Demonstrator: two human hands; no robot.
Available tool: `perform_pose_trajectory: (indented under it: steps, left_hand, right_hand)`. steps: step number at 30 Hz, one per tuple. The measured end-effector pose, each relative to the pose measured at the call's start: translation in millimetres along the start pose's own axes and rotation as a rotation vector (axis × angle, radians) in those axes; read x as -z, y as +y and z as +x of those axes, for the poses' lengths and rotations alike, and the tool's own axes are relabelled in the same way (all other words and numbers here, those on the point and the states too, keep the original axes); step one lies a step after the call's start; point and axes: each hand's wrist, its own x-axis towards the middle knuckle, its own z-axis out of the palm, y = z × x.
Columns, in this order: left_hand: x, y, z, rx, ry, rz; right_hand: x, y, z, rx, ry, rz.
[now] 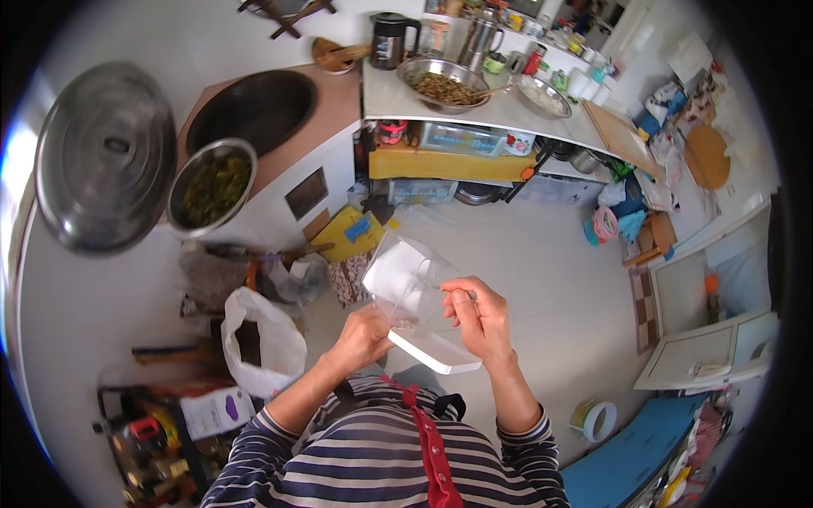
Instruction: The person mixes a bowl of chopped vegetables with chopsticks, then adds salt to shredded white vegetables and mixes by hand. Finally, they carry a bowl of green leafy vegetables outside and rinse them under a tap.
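Observation:
My left hand (365, 336) grips a clear plastic container (403, 279) near its hinged end, where a white lid (435, 350) hangs open towards me. White material, perhaps salt or powder, shows inside the container, which is tilted. My right hand (477, 312) is raised at the container's right side, fingers curled around the thin handle of a small utensil; the utensil's far end seems to reach into the container and is hard to make out.
Left stands a built-in wok (254, 111), with a metal bowl of greens (213, 187) and a large metal lid (108, 155). A bowl of chopped food (443, 86) and a bowl of white food (541, 98) sit on the counter (381, 95). A white bag (279, 346) is lower left.

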Motion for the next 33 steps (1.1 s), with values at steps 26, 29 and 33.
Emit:
perform_pose_trajectory:
  steps: [26, 29, 33]
  left_hand:
    - [-214, -130, 476, 0.14, -0.127, -0.284]
    - [-231, -141, 522, 0.126, -0.123, -0.273]
    - [-258, -165, 580, 0.145, -0.092, -0.321]
  right_hand:
    - [310, 278, 296, -0.435, 0.568, 0.571]
    - [340, 301, 329, -0.415, 0.561, 0.592]
    - [379, 334, 375, -0.414, 0.533, 0.582]
